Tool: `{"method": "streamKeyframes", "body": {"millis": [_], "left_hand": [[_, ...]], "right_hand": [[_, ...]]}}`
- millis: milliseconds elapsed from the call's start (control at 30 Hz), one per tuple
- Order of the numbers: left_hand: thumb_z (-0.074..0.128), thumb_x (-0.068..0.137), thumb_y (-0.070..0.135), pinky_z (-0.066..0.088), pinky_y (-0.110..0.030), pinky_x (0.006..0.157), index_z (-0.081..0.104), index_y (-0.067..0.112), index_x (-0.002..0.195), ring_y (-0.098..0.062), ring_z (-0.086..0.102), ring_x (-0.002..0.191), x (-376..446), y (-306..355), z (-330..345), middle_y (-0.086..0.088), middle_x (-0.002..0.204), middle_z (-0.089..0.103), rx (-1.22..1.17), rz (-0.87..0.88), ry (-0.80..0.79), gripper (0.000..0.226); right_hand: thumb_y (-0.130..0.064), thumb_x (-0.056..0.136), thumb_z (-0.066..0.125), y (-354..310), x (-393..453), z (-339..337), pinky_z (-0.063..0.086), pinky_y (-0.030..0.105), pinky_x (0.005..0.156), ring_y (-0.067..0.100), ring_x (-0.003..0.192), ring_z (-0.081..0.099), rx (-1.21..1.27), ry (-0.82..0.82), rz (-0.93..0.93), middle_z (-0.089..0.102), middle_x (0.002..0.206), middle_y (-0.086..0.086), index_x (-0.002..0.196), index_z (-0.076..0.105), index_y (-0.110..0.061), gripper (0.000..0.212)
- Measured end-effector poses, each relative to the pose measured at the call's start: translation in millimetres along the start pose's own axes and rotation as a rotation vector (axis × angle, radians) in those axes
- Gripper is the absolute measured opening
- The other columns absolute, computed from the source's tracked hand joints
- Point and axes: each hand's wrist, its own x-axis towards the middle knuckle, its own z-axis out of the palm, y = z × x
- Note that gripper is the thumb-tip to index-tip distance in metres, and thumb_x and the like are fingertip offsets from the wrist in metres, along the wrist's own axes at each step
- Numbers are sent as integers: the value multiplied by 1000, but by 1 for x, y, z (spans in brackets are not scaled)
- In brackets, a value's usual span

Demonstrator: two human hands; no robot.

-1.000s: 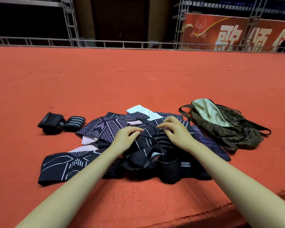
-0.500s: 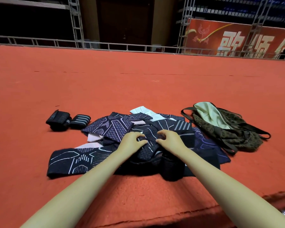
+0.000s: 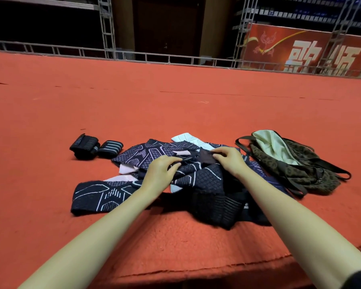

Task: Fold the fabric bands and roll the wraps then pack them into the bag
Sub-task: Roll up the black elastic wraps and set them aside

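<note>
Red carpet, messy pile of bands (image 3: 154, 157).
Both hands, left hand (image 3: 158, 174) and right hand (image 3: 230, 159), pinch one band; it may snag underneath.

Navy white-lined bands (image 3: 104, 195), leopard-print olive bag (image 3: 304, 170), orange carpet (image 3: 175, 105).

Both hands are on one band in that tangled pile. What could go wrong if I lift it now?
1. The left hand and right hand pinch a band lying across the pile; overlapping bands may drag up with it.
2. The pile's near side sits close to the carpet edge; loose pieces could slide off.
3. The bag lies slumped, its mouth only partly open, so packing may need a hand to hold it.
</note>
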Motion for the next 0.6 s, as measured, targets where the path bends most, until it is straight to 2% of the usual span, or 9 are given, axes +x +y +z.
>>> {"method": "streamKeyframes", "body": {"millis": [67, 133, 200, 300, 433, 500, 600], "left_hand": [[64, 86, 11, 39, -19, 75, 73, 12, 99, -17, 61, 83, -1, -5, -12, -5, 90, 70, 1, -18, 77, 16], [63, 86, 9, 38, -17, 75, 73, 10, 98, -15, 60, 82, -3, -22, -36, -3, 93, 71, 4, -95, 182, 15], [62, 88, 10, 37, -18, 75, 73, 11, 98, -13, 57, 81, -6, -44, -62, -1, 94, 71, 43, -192, 212, 15], [60, 90, 14, 39, -26, 79, 72, 13, 101, -16, 58, 90, -5, -70, -70, -1, 99, 69, 115, -266, 131, 16], [58, 91, 15, 39, -31, 82, 71, 10, 102, -25, 58, 97, 14, -82, -53, -8, 97, 66, 198, -270, 89, 18], [57, 92, 19, 39, -36, 85, 68, 12, 109, -30, 52, 102, 28, -80, -47, -11, 100, 59, 316, -304, 43, 22], [56, 92, 24, 38, -41, 96, 61, 16, 123, -30, 42, 114, 50, -58, -34, -11, 113, 52, 380, -281, 16, 33]], "right_hand": [[-5, 88, 56, 14, 9, -9, 39, 22, 90, 19, 108, 60, -9, 64, 82, 70, 111, 8, 105, 72, -7, 24], [-3, 88, 55, 36, 12, -32, 39, 22, 87, 24, 110, 60, -7, 119, 200, 68, 114, 12, 107, 71, -6, 25], [-2, 89, 54, 52, 13, -56, 38, 24, 89, 26, 112, 58, -22, 136, 231, 65, 118, 13, 111, 69, -5, 27], [-5, 90, 54, 44, 21, -69, 38, 28, 100, 23, 116, 56, -47, 133, 108, 65, 119, 9, 112, 68, -6, 26], [-6, 89, 56, 6, 38, -79, 41, 27, 93, 21, 108, 60, -112, 123, -41, 68, 114, 9, 108, 69, -7, 23], [-7, 89, 56, -13, 41, -93, 40, 26, 87, 21, 107, 60, -267, 77, -130, 69, 113, 7, 108, 69, -8, 24], [-7, 86, 57, -36, 36, -115, 43, 35, 88, 30, 107, 60, -537, 80, -289, 68, 112, 11, 108, 68, -8, 25]]}}
